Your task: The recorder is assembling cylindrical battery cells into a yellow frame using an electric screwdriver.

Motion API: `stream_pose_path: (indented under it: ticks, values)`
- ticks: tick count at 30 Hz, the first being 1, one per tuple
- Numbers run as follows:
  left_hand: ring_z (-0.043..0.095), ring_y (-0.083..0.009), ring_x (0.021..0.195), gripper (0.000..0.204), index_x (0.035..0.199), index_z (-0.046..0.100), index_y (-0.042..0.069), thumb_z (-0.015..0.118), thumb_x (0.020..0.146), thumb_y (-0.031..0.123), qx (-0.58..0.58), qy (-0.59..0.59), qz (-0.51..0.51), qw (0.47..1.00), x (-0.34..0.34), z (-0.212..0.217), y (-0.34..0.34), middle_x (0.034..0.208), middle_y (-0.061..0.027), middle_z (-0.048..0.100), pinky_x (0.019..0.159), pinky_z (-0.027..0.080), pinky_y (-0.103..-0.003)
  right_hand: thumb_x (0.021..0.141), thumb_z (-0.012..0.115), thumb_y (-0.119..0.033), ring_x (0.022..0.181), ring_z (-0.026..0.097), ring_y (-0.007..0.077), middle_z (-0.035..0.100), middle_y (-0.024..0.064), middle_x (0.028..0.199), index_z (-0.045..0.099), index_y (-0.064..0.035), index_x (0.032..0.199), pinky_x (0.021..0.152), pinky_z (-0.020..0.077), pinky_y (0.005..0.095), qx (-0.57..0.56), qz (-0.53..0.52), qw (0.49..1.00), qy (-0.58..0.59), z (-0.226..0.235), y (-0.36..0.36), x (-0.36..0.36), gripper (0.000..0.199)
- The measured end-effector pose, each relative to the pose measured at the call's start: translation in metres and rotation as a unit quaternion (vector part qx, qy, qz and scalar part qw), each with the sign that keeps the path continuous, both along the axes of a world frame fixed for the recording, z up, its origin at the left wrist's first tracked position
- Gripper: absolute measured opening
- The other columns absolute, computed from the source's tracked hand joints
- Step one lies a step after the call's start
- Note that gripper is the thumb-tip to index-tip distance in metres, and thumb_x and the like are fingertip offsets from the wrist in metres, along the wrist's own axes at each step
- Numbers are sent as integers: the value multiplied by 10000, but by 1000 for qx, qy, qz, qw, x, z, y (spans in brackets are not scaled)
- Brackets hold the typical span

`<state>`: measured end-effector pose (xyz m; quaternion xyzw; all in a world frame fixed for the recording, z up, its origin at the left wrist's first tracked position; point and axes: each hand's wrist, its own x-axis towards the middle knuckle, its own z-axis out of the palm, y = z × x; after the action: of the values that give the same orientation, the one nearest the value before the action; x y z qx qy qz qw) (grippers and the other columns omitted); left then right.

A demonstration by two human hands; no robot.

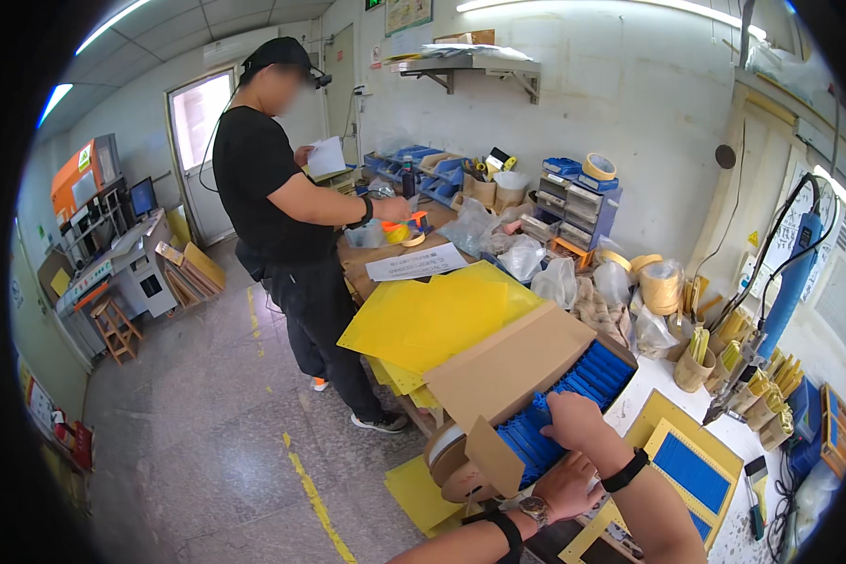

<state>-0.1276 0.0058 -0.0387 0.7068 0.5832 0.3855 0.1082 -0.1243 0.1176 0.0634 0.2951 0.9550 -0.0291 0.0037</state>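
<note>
An open cardboard box (508, 362) stands at the table's near edge, filled with rows of blue strip-like pieces (594, 376). Over the box, my right hand (578, 420) is closed at the fingertips on a blue piece (540, 402). My left hand (566, 487), with a watch at the wrist, is lower, beside the box's near side. Its fingers are loosely apart and I see nothing in them. To the right, a yellow frame (661, 430) lies on the white tabletop, holding a blue panel (691, 467) of similar pieces.
Yellow sheets (432, 315) are stacked beyond the box. A co-worker (287, 216) stands at the table's far left, holding paper. A blue powered tool (791, 277) hangs at the right, near wooden cups (694, 371) and a brush (756, 493). A cardboard reel (461, 475) is below the box.
</note>
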Motion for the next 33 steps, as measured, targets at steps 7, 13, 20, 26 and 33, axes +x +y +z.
stream_pose_path:
  ticks: [7,13,20,26,33]
  values:
    - [485,-346,1311,571,1317,567,5,601,944,436,14,34,-2,999,0,-2,1,1358,-195,557,1113,393,-425,763,794,-252,973,695,356,716,172,989,656,-54,1020,849,567,461,-37,-11,999,-20,8,-5,-1,352]
    - [493,-350,1296,571,1303,578,-3,613,931,429,-4,24,-1,1000,-3,3,3,1344,-199,567,1108,395,-429,746,790,-241,973,696,360,723,179,981,680,-55,996,856,567,462,-37,-13,999,-12,13,-6,-5,330]
    - [509,-356,1251,468,1181,602,-16,652,885,343,54,25,-1,998,-5,3,8,1248,-193,585,1097,408,-429,697,801,-269,959,692,378,723,178,982,720,-44,955,870,563,457,-123,-10,992,13,20,13,1,352]
    - [501,-357,1268,493,1228,571,-20,641,888,330,37,28,5,999,-6,5,9,1270,-192,576,1111,399,-432,699,803,-253,966,694,370,724,177,982,715,-41,962,868,566,451,-50,-55,997,20,18,19,-6,349]
    - [475,-345,1310,524,1305,546,20,633,897,338,4,27,-1,1000,-5,4,9,1341,-177,552,1124,388,-432,709,829,-255,977,697,352,726,169,995,699,-58,990,857,570,453,-27,-40,999,-13,18,10,-8,367]
